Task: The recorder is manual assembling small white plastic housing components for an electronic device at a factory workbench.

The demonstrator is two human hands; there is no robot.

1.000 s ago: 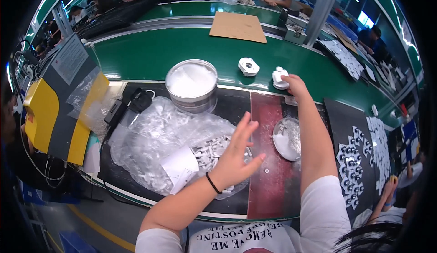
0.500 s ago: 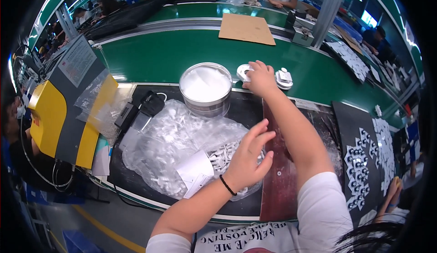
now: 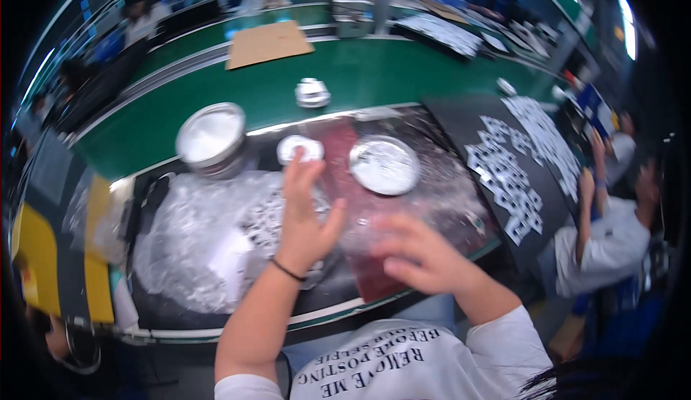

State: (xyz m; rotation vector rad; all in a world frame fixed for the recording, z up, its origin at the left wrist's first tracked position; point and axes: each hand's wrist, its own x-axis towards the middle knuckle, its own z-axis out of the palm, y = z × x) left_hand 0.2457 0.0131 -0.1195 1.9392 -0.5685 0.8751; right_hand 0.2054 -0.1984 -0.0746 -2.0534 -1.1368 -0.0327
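Observation:
My left hand [image 3: 306, 216], a dark band at its wrist, reaches forward with fingers stretched and thumb apart. Its fingertips overlap a white round part [image 3: 299, 148] by the upper left edge of the dark red mat [image 3: 338, 144]; whether they touch it I cannot tell. My right hand [image 3: 425, 256] is blurred over the mat's lower right side. Its thumb and fingers look apart, and nothing shows in them. Beyond it lies a shallow round dish [image 3: 385, 165] with whitish contents.
Left of the mat, a clear plastic bag [image 3: 191, 234] of small parts lies behind a round tub [image 3: 211, 137]. White parts [image 3: 312, 93] stand stacked on the green belt [image 3: 389, 65]. Metallic pieces [image 3: 504, 170] cover a black sheet at right. A person [image 3: 604, 234] sits there.
The view has swung right. My right hand has drawn back from the belt toward me. The white round part has come off the belt to my left fingertips. The dish now shows.

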